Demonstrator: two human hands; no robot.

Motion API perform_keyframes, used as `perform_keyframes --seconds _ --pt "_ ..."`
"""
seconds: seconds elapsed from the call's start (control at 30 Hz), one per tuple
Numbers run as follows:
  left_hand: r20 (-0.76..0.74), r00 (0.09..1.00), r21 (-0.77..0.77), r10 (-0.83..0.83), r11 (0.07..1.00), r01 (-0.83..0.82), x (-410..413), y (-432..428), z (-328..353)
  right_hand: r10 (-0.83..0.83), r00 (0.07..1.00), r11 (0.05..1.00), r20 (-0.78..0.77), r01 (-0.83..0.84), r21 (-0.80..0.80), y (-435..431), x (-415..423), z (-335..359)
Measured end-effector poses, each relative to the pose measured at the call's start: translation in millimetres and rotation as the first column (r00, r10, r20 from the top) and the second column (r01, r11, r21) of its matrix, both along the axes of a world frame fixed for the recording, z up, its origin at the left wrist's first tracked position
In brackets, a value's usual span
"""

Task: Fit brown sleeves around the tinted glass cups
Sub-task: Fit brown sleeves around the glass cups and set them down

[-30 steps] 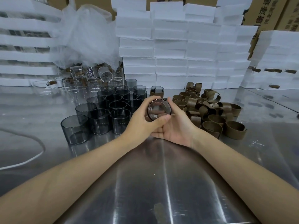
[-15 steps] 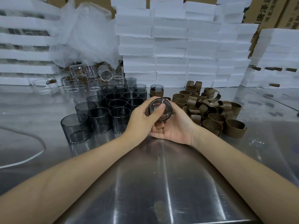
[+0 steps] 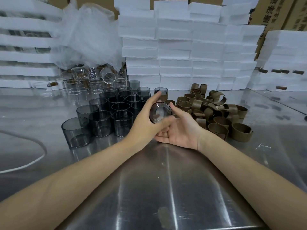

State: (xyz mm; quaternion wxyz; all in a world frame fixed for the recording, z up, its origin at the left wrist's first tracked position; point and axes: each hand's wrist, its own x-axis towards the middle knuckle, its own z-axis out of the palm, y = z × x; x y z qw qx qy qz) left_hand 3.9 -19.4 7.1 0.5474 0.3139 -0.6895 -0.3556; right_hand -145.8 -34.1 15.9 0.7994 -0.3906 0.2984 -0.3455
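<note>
I hold one tinted glass cup (image 3: 160,112) on its side above the steel table, its round base turned toward me. My left hand (image 3: 146,123) grips it from the left, thumb across the base and index finger reaching over the top. My right hand (image 3: 179,130) cradles it from below and the right, palm up. Whether a sleeve sits on this cup is hidden by my fingers. A cluster of bare tinted cups (image 3: 106,113) stands to the left. A heap of brown sleeves (image 3: 216,113) lies to the right. One sleeved cup (image 3: 161,92) stands behind my hands.
Clear glass cups (image 3: 86,83) crowd the back left under a plastic bag (image 3: 88,35). Stacks of white foam trays (image 3: 182,47) wall off the back. A white cable (image 3: 33,161) curves over the steel table (image 3: 166,188) at the left.
My hands shifted slightly with the cup. My left index finger has lifted and now reaches over the cup's top, while the thumb slid lower across the base.
</note>
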Motion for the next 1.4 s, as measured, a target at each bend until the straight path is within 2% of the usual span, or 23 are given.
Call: perform_keyframes --seconds 0.1,0.37,0.77,1.0,1.17,1.27,1.33,1.4 --pt "0.030 0.999 -0.075 0.034 0.997 -0.031 1.3 -2.5 -1.8 0.006 1.000 1.000 -0.011 -0.006 -0.015 1.6 0.7 0.4" --pt "-0.017 0.994 -0.007 0.109 0.994 -0.109 -2.3 -0.7 3.0 -0.012 1.000 0.998 -0.028 0.011 -0.057 0.3 5.3 -1.1" --pt "-0.101 0.980 -0.048 0.173 0.983 -0.179 -3.4 1.3 5.3 0.068 0.993 0.984 -0.099 -0.083 -0.159 -6.3 3.3 -8.1" --pt "0.007 0.984 -0.162 0.178 0.971 -0.174 -2.1 2.4 -2.3 0.107 0.992 0.948 -0.066 -0.122 -0.295 3.8 3.2 -5.8" --pt "0.063 0.997 -0.076 0.049 0.996 -0.044 -0.5 0.6 -5.2 -0.064 0.998 0.957 0.024 0.068 -0.283 4.2 3.9 -4.3" --pt "0.132 0.990 -0.110 0.040 0.994 -0.025 -2.0 1.8 -4.0 -0.104 0.994 0.949 0.043 0.112 -0.295 1.5 1.8 -4.3" --pt "0.155 0.985 -0.175 0.076 0.983 -0.048 -1.4 2.3 -2.9 -0.190 0.982 0.915 0.013 0.182 -0.360 -2.5 1.2 -5.9" --pt "0.180 0.974 -0.261 0.138 0.961 -0.088 -1.5 2.9 -3.0 -0.395 0.914 0.805 -0.098 0.292 -0.517 -5.0 1.2 -7.8"
